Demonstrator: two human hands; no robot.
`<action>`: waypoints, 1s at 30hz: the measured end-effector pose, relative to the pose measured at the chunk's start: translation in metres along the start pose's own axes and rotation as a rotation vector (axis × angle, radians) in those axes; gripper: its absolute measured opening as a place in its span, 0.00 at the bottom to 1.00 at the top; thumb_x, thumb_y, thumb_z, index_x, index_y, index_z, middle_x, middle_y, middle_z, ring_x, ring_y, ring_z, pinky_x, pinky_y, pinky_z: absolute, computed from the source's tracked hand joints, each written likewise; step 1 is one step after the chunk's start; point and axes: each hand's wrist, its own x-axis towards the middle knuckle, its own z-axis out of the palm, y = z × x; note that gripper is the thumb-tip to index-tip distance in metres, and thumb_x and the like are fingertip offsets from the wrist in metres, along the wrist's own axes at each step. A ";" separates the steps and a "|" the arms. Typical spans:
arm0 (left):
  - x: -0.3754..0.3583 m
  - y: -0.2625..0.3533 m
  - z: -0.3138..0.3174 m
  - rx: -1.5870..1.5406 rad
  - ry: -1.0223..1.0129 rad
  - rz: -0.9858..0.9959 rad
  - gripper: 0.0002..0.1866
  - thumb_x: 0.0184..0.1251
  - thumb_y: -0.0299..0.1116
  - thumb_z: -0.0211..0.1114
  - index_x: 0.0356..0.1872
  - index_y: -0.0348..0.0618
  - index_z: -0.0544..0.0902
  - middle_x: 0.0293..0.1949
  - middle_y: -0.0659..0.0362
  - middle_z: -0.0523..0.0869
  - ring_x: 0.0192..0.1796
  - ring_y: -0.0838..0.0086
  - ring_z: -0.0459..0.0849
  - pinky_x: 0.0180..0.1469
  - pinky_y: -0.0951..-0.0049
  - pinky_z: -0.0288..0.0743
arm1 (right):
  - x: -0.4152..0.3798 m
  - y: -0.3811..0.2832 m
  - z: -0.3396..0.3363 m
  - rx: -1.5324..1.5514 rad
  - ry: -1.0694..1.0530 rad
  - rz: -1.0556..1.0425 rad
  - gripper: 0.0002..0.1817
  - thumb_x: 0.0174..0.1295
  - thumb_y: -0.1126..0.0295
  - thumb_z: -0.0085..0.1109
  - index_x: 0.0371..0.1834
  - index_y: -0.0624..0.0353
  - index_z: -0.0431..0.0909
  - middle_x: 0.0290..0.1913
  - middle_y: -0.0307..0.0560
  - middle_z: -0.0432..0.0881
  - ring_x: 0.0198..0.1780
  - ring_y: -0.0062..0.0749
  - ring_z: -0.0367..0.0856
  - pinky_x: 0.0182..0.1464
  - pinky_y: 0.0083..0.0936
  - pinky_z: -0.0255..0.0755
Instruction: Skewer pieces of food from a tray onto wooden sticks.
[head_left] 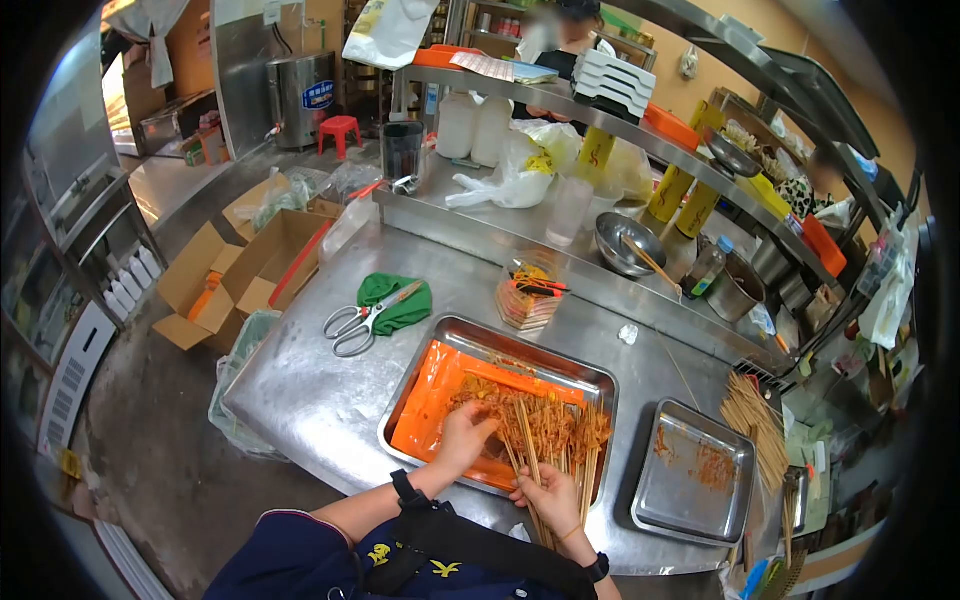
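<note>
A metal tray point(612, 385) in front of me holds an orange plastic bag point(418, 410), a heap of reddish-brown seasoned food strips point(545, 425) and many skewers threaded with them. My left hand point(462, 440) reaches over the tray's left side, its fingers pinched together at the food; what they grip is too small to make out. Low at the tray's front edge, my right hand point(550, 497) is closed around the bare ends of several wooden skewers point(530, 440). Their tips lean up toward the food beside my left fingers.
Scissors point(362, 322) rest on a green cloth point(405, 305). A clear container point(530, 295) stands behind the tray. To the right are a second metal tray point(690, 500) with food scraps and a pile of bare skewers point(757, 430). Cardboard boxes point(230, 270) sit on the floor at left. A person point(570, 45) stands beyond the shelf.
</note>
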 end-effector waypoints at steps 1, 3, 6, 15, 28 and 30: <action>0.000 0.009 0.003 -0.037 -0.001 -0.005 0.09 0.56 0.21 0.58 0.39 0.33 0.77 0.34 0.60 0.82 0.35 0.80 0.79 0.37 0.80 0.73 | -0.001 -0.001 0.000 0.003 -0.002 0.000 0.09 0.60 0.75 0.53 0.41 0.68 0.72 0.32 0.48 0.80 0.29 0.27 0.81 0.29 0.18 0.76; 0.000 0.011 0.004 -0.063 0.007 -0.012 0.09 0.57 0.20 0.57 0.39 0.34 0.77 0.34 0.60 0.82 0.34 0.80 0.79 0.37 0.80 0.74 | -0.001 -0.001 0.000 0.007 -0.002 0.010 0.09 0.60 0.75 0.53 0.41 0.68 0.72 0.32 0.48 0.80 0.29 0.27 0.81 0.29 0.18 0.76; 0.006 0.008 0.003 -0.008 0.026 -0.037 0.08 0.57 0.20 0.56 0.38 0.34 0.77 0.32 0.60 0.82 0.31 0.80 0.79 0.33 0.81 0.74 | -0.001 0.000 -0.001 0.013 0.003 0.025 0.09 0.60 0.75 0.54 0.41 0.68 0.72 0.32 0.48 0.80 0.29 0.27 0.81 0.30 0.18 0.76; 0.016 0.023 -0.001 -0.105 0.095 -0.239 0.05 0.58 0.25 0.59 0.32 0.34 0.77 0.26 0.58 0.81 0.22 0.76 0.79 0.23 0.80 0.72 | 0.000 -0.003 0.000 0.026 -0.024 0.032 0.09 0.60 0.74 0.54 0.41 0.67 0.72 0.32 0.48 0.80 0.30 0.27 0.81 0.31 0.18 0.77; 0.022 0.028 -0.019 -0.209 -0.048 -0.534 0.08 0.61 0.31 0.60 0.36 0.37 0.77 0.28 0.57 0.82 0.24 0.74 0.81 0.24 0.81 0.76 | -0.001 0.004 -0.002 0.005 -0.045 0.012 0.10 0.61 0.73 0.53 0.43 0.67 0.71 0.33 0.49 0.80 0.27 0.25 0.80 0.29 0.17 0.76; 0.022 0.031 -0.020 -0.252 -0.060 -0.557 0.08 0.61 0.32 0.60 0.37 0.37 0.77 0.28 0.57 0.82 0.25 0.74 0.81 0.25 0.80 0.76 | -0.002 0.003 -0.003 0.001 -0.060 0.004 0.11 0.62 0.74 0.52 0.44 0.68 0.70 0.33 0.49 0.80 0.26 0.24 0.79 0.27 0.16 0.74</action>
